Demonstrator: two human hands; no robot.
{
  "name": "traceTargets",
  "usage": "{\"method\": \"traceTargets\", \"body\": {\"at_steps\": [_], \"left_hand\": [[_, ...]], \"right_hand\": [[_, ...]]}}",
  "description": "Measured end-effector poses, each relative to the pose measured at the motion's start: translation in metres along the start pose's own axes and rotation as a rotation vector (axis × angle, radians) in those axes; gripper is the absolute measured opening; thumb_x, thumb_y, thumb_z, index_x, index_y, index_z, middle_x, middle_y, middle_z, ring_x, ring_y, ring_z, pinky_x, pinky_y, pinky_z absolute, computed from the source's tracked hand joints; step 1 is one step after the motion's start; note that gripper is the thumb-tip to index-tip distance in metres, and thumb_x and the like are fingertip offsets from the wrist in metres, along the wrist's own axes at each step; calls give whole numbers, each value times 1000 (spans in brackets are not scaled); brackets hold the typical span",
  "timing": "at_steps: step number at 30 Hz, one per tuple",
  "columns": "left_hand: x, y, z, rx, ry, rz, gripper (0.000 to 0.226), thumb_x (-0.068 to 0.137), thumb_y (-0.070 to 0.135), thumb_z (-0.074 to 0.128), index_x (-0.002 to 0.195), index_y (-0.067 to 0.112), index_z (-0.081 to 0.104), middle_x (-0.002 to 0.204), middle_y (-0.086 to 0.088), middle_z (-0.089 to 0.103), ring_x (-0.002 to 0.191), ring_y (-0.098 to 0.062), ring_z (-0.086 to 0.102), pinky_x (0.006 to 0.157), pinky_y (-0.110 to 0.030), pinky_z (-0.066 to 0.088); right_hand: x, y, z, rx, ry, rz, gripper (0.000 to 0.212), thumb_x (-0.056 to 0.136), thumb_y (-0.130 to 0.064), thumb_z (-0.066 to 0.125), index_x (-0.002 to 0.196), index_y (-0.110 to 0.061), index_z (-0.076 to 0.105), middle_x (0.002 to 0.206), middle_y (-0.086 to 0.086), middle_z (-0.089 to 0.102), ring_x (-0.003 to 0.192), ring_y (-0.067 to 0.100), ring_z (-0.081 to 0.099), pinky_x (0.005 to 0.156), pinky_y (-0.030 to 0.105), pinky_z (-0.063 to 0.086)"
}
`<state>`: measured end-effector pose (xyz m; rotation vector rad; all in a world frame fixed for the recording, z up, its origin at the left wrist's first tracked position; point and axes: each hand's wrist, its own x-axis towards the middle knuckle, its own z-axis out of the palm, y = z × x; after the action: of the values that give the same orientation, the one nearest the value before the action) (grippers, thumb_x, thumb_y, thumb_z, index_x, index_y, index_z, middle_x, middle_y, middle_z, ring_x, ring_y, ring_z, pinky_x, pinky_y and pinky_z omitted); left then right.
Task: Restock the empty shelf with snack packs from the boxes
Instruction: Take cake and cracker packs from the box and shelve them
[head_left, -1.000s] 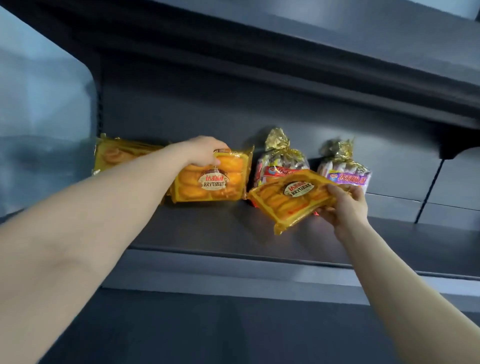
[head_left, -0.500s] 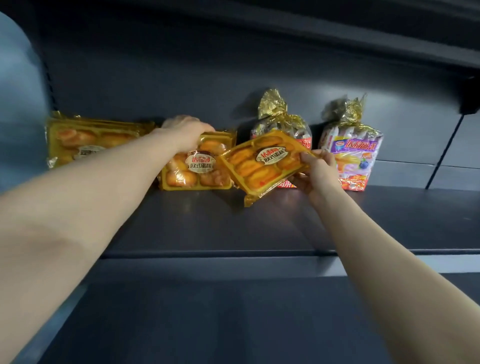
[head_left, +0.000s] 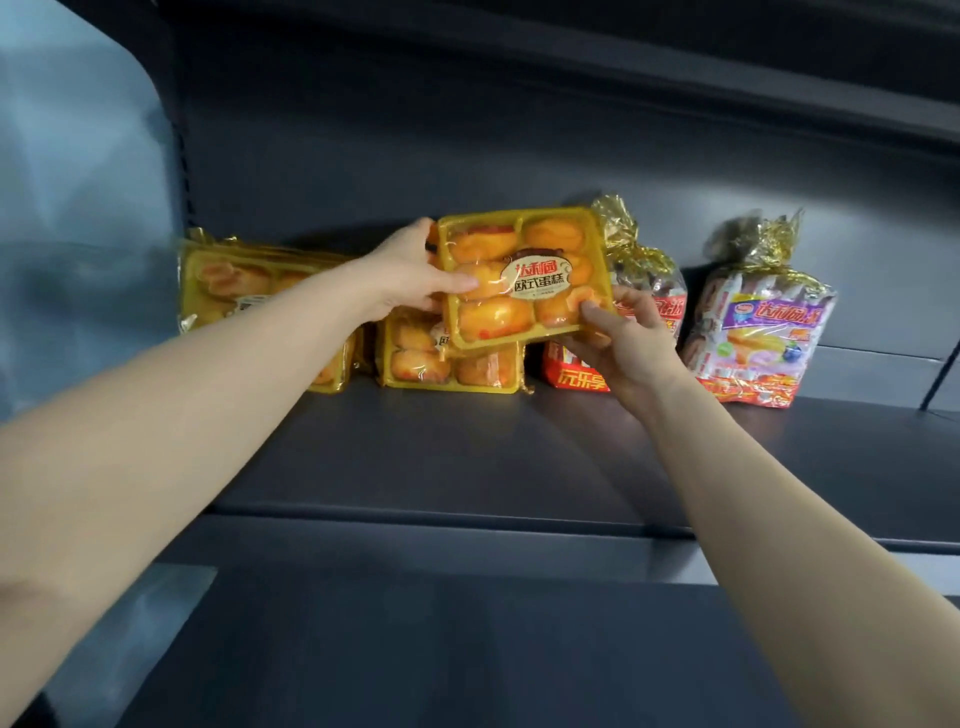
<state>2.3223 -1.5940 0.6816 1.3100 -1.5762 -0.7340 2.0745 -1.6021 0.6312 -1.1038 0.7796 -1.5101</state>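
A yellow cake pack (head_left: 522, 275) is held upright above the dark shelf (head_left: 467, 457), in front of another yellow cake pack (head_left: 449, 358) that leans on the back wall. My left hand (head_left: 410, 273) grips its left edge, thumb on the front. My right hand (head_left: 631, 343) pinches its lower right corner. A third yellow pack (head_left: 244, 283) leans at the far left, partly hidden by my left forearm. Behind my right hand stands a red gold-tied bag (head_left: 639, 291). A purple gold-tied bag (head_left: 758, 322) stands further right.
The shelf's front half is bare metal. A pale side panel (head_left: 78, 182) closes the left end. Another dark shelf (head_left: 571, 78) overhangs above, and a lower shelf surface (head_left: 415, 649) lies below the front lip.
The pack in my right hand has risen and turned upright in front of the middle pack. My left hand has left the middle pack and taken the raised pack's left edge.
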Motion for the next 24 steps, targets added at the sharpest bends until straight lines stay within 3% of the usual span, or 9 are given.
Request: {"method": "traceTargets", "body": {"at_steps": [2,6,9,12,16,24], "left_hand": [[-3,-4,-13,30,26,1,99,77,21,83,154,26,21,138,1,50,123,-20,54,81,-35,58],[-16,-9,-29,193,13,54,83,78,13,81,146,25,34,135,-1,53,123,-23,55,90,-45,57],[-23,-18,-27,338,47,70,77,77,10,82,140,27,40,133,-1,54,117,-22,57,86,-42,58],[-24,-30,-23,728,142,143,70,74,14,85,131,30,47,138,-3,52,124,-26,52,94,-39,51],[-25,-39,-20,825,192,129,71,76,17,83,137,32,47,154,-4,39,144,-29,33,113,-46,33],[-34,-42,-9,963,216,234,78,87,10,71,153,27,33,157,1,35,145,-23,30,117,-39,27]], "right_hand": [[3,0,0,-229,-16,-29,33,83,-11,78,104,-20,56,111,14,72,96,27,72,85,44,59],[7,7,1,-583,-59,19,36,73,-20,87,94,-23,59,99,8,73,86,23,70,79,44,56],[8,19,9,-791,-113,60,58,69,-20,90,115,-21,54,108,5,68,91,21,68,72,36,59],[10,26,20,-1054,-186,52,78,66,-19,92,129,-18,47,119,5,63,109,26,63,91,48,57],[13,29,34,-1116,-175,7,80,65,-17,92,131,-15,46,115,4,61,112,29,61,89,49,57],[21,36,34,-1122,-135,-10,75,72,-18,88,131,-18,42,119,5,60,108,28,63,86,47,58]]}}
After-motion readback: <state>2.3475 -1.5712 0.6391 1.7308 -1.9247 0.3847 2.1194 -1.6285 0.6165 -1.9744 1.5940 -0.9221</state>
